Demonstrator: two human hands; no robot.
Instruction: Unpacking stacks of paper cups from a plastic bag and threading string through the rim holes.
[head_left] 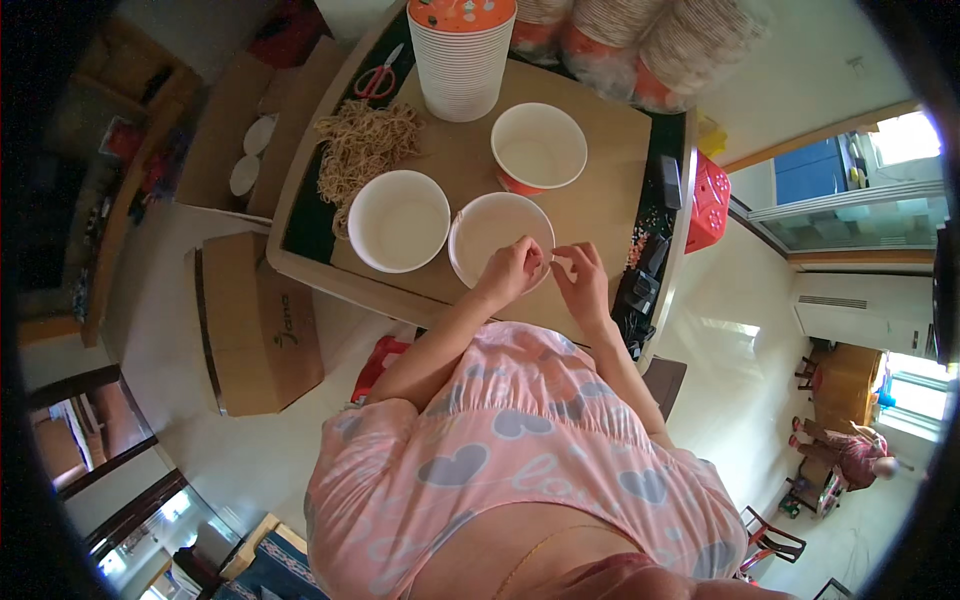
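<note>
My left hand (513, 270) is closed in a pinch over the right part of a white paper tub (478, 222) at the table's near edge. Beside it my right hand (582, 280) also pinches, its thumb and forefinger meeting at the tub's right rim. Whatever the fingertips hold is too small to name. Two more white tubs stand close by: an open tub (399, 222) to the left and a tub with an orange base (539, 146) behind. A tangled heap of brown twine (365, 148) lies at the left, near red-handled scissors (378, 80).
A tall stack of tubs (460, 70) stands at the back, with plastic-wrapped stacks (690, 50) to its right. Black adapters (641, 290) lie along the right edge, near a red plastic basket (708, 203). Cardboard boxes (262, 325) stand left on the floor. Another person (850, 455) is far right.
</note>
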